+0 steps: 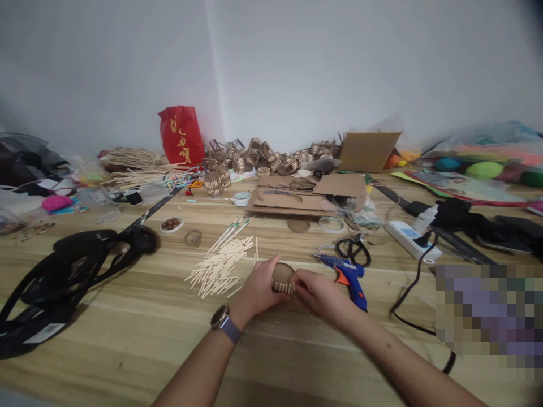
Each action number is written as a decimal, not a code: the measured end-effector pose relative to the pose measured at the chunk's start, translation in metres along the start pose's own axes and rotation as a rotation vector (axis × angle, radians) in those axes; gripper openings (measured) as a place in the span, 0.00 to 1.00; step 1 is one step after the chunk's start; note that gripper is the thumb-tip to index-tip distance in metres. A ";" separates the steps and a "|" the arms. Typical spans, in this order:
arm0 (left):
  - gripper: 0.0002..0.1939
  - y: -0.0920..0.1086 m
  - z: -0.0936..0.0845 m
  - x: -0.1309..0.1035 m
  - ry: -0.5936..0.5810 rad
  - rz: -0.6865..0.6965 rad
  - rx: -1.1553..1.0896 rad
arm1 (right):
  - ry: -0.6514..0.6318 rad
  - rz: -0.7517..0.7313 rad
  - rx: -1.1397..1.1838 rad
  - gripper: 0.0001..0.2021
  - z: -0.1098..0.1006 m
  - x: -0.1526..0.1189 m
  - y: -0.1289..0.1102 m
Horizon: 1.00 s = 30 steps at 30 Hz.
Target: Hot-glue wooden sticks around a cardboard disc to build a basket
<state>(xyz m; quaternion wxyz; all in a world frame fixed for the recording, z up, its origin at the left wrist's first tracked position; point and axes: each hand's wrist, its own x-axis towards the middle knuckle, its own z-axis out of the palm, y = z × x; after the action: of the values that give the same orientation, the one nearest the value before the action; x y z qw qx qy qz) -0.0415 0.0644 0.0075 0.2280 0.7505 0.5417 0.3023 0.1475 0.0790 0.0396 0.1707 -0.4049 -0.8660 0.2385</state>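
Between my hands is a small round cardboard cup [283, 273] with short wooden sticks set side by side around its wall. It is tilted so its inside faces me. My left hand [259, 288], with a watch on the wrist, is wrapped around the cup's left side. The fingers of my right hand [316, 294] are pinched together at the cup's right edge; whether a stick is between them is hidden. Left of my hands lies a loose pile of short wooden sticks [224, 263]. A blue glue gun [345, 274] rests to the right, its nozzle pointing left.
Black scissors [354, 249], a cardboard disc [298, 225] and a tape roll [331, 224] lie beyond my hands. Cardboard sheets [292, 203] and several finished stick cups [254, 158] stand farther back. A white power strip [411, 240] is right, a black strapped device [85, 271] left.
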 end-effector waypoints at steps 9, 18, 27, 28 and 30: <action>0.47 0.002 -0.001 0.001 -0.002 -0.010 0.010 | 0.014 -0.039 0.026 0.07 0.005 0.000 0.005; 0.46 0.004 -0.001 0.001 -0.002 0.003 0.052 | 0.029 -0.041 0.021 0.06 0.007 0.000 0.007; 0.44 0.004 0.000 0.001 0.017 0.019 0.017 | 0.034 -0.022 0.000 0.07 0.011 0.000 0.010; 0.44 0.003 0.000 0.001 0.020 0.017 0.010 | 0.035 -0.017 -0.004 0.07 0.011 0.000 0.010; 0.43 0.001 0.001 0.000 0.030 0.020 -0.006 | 0.039 -0.009 -0.013 0.07 0.011 0.000 0.009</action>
<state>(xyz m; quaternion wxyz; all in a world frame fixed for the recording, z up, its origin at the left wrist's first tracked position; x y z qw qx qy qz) -0.0400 0.0642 0.0077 0.2190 0.7505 0.5367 0.3174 0.1475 0.0814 0.0251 0.1860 -0.4067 -0.8659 0.2241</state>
